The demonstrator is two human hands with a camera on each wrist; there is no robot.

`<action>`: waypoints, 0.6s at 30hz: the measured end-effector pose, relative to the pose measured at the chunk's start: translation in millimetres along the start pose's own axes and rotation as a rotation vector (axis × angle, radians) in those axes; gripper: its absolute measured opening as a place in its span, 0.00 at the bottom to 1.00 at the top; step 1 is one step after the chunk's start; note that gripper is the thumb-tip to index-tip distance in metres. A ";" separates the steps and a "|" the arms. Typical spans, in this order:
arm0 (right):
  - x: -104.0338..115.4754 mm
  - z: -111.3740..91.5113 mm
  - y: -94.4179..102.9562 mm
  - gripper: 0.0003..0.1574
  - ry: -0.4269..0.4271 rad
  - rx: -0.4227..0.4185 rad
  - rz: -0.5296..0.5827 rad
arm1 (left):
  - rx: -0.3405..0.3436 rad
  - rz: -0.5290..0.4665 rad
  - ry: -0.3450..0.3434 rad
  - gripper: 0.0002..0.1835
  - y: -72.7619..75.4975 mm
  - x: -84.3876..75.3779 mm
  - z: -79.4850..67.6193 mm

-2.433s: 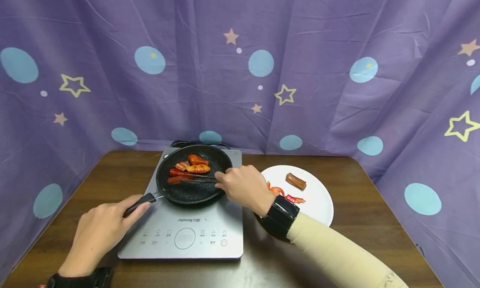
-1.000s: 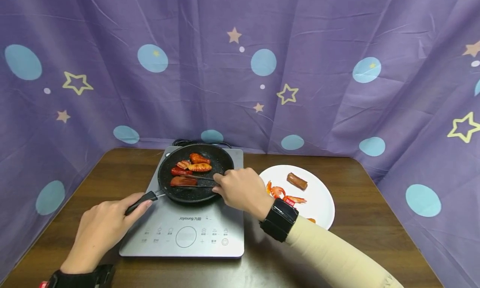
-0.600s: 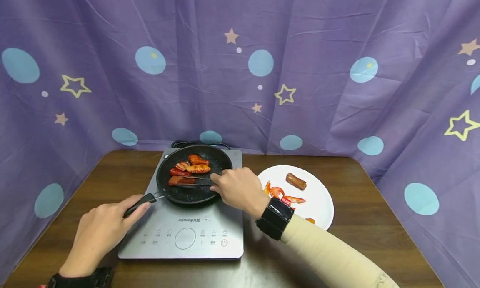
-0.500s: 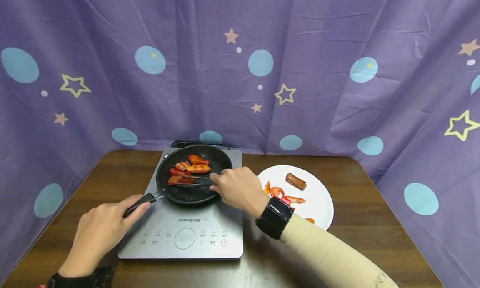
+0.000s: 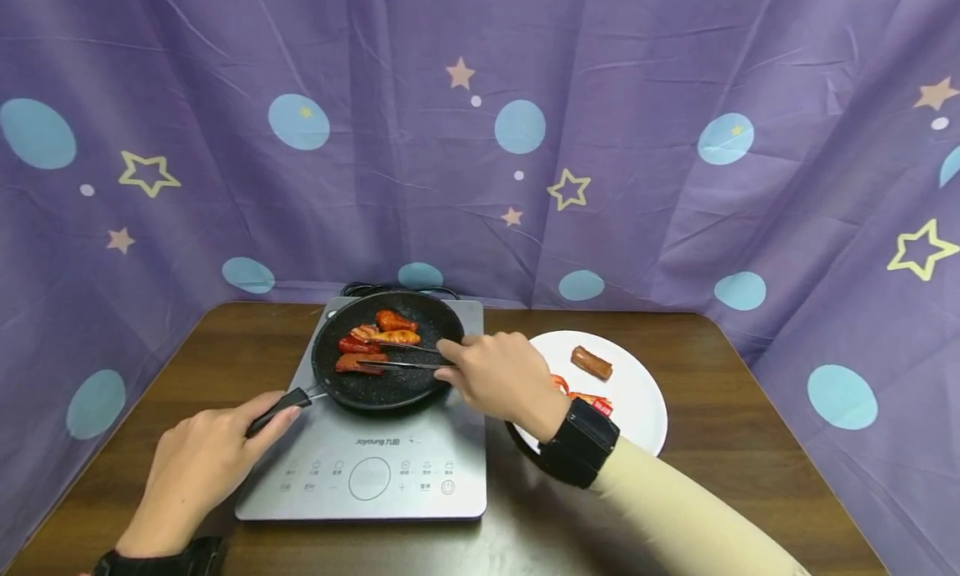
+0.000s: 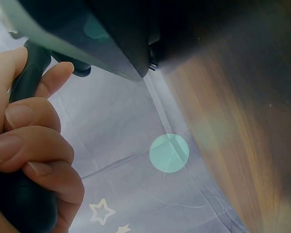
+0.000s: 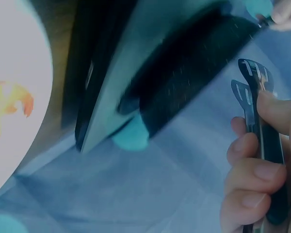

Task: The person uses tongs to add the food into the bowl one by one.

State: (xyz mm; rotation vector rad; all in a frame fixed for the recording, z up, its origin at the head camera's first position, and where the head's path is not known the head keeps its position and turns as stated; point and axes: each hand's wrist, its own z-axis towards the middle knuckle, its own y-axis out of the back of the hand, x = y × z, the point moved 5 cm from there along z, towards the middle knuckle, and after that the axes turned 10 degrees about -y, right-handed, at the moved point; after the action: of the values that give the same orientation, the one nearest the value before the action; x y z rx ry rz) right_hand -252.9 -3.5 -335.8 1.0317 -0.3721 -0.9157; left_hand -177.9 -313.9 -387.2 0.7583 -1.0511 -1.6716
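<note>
Left hand (image 5: 206,447) grips the pan handle (image 5: 277,412); right hand (image 5: 506,378) grips the tongs (image 5: 412,365), tips parted at the reddish-brown slab (image 5: 351,361) in the pan (image 5: 397,393), contact unconfirmed. For a sound hold, the handle should be steady and the tips closed squarely across the slab, clear of the other food pieces (image 5: 395,320). The white plate (image 5: 637,409) alongside carries a sausage (image 5: 592,363) and shrimp (image 5: 592,401), partly hidden.

Right side of pan (image 5: 390,390) — obstructed by right hand (image 5: 504,380) and tongs (image 5: 411,366); near-left side, by left hand (image 5: 201,448). Passage available over table (image 5: 738,413) right of plate (image 5: 640,393) — curtain (image 5: 637,151) bounding the rear.
</note>
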 end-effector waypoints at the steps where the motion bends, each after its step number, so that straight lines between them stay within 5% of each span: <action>1: -5.9 -3.0 4.4 0.17 -0.005 -0.016 0.006 | 0.001 -0.001 0.001 0.24 -0.1 -0.1 -0.4; 7: -56.0 -29.2 25.6 0.16 -0.071 -0.067 0.020 | -0.010 0.014 -0.010 0.23 -0.9 -0.8 -0.2; 18: -152.0 -92.0 35.8 0.25 -0.255 0.008 -0.029 | -0.006 0.014 -0.009 0.23 -1.1 0.6 -0.2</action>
State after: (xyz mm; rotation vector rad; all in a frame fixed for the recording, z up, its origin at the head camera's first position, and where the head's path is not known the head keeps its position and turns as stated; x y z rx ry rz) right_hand -265.3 177.2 -329.4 0.9310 -0.5754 -1.0760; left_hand -178.3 -314.3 -388.3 0.7390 -1.0551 -1.6669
